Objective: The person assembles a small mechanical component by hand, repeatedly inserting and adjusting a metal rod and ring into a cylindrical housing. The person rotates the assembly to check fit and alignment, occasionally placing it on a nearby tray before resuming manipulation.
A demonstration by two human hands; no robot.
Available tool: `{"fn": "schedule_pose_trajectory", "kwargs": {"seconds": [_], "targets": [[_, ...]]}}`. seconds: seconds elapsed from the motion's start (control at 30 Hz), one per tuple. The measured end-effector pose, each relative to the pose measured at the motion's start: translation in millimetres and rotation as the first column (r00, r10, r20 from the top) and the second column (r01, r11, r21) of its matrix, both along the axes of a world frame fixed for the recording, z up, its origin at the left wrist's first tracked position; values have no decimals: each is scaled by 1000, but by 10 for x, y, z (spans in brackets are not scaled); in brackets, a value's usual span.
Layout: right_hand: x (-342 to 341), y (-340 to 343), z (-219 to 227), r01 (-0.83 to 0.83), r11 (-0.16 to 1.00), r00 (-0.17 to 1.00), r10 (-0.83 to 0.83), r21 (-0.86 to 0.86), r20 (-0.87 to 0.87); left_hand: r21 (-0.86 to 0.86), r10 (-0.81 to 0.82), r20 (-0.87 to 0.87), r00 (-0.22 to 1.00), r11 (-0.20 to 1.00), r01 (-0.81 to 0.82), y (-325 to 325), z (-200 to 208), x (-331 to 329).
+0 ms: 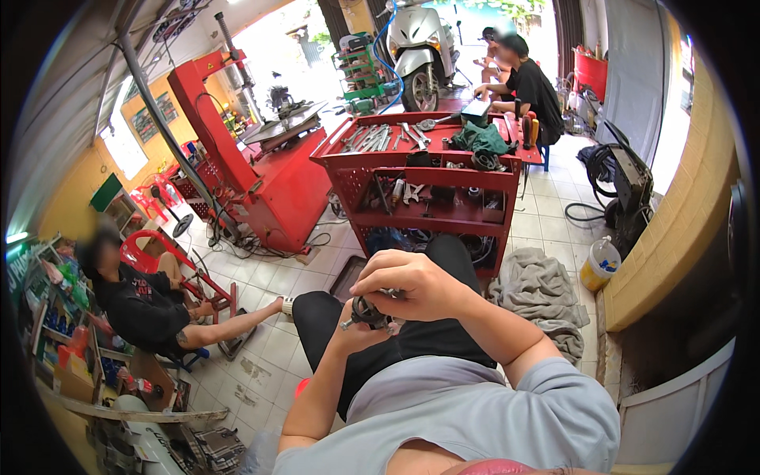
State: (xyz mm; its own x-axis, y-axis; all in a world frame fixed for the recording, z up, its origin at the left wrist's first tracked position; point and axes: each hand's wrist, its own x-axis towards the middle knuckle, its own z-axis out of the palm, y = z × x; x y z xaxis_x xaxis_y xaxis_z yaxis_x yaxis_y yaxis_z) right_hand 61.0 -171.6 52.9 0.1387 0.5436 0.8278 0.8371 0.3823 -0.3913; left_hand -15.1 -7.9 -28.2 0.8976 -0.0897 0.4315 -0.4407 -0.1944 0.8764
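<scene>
Over my lap, my left hand [360, 336] cups a small dark metal machine part [369, 313] from below, its fingers closed round it. The part has a rounded body and a shiny metal stub on its left side; its exact kind cannot be made out. From above, my right hand [416, 283] bends over the same part, fingers curled and pressed together at its top. Whatever lies between those fingertips is hidden.
Ahead stands a red tool cart [431, 158] with wrenches, a green cloth [480, 138] and screwdrivers on top. A grey cloth heap [542, 297] and a white bucket [599, 265] lie to the right. A seated person [142, 305] is at left; others sit beyond the cart near a scooter [419, 47].
</scene>
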Motion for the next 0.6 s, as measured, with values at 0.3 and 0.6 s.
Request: {"fn": "schedule_pose_trajectory", "kwargs": {"seconds": [0.3, 0.6], "targets": [[-2, -117, -84, -55, 993, 994, 44, -107, -98, 141, -43, -21, 999, 989, 45, -37, -324, 68], [8, -108, -84, -14, 984, 989, -12, -175, -149, 280, 18, -86, 996, 960, 7, -149, -299, 58]]}}
